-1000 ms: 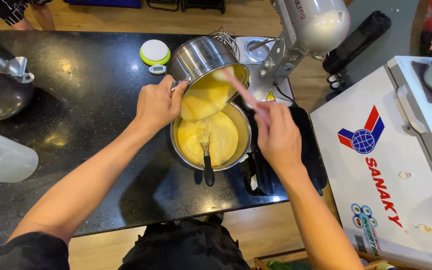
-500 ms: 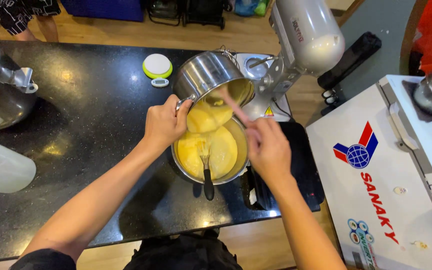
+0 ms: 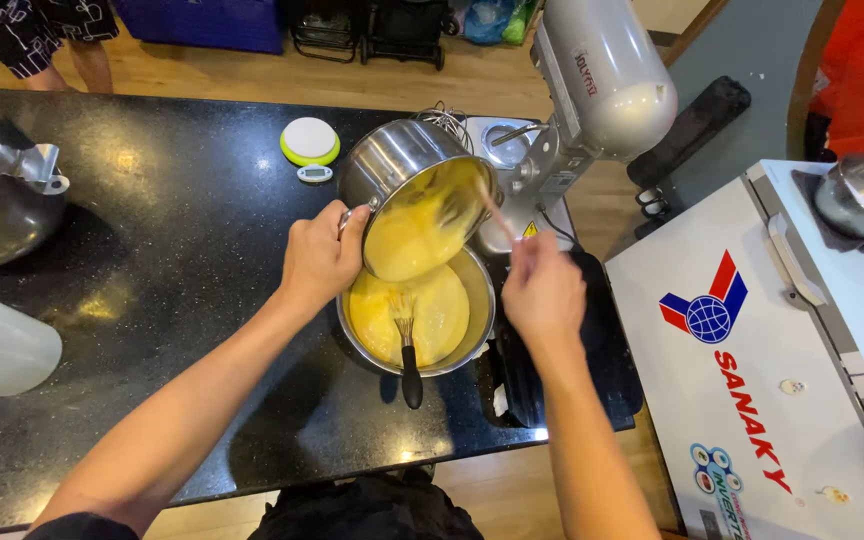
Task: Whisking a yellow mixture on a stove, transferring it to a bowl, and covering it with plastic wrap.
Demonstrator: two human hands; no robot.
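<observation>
Left hand (image 3: 320, 258), fingers wrapped round its handle, tips a shiny steel saucepan (image 3: 407, 190). Glossy yellow batter (image 3: 412, 235) slides into round steel bowl (image 3: 414, 318) on speckled black bench (image 3: 182, 260). Right hand (image 3: 544, 295) pinches thin scraper (image 3: 492, 208).

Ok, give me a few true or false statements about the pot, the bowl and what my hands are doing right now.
1. The left hand tilts the pot over the bowl. True.
2. The mixture in the bowl is dark brown. False: it is yellow.
3. A whisk rests in the bowl, its black handle over the rim. True.
4. The right hand is empty. False: it holds a thin utensil reaching into the pot.
5. The stand mixer sits to the left of the scale. False: it stands to the right.
</observation>
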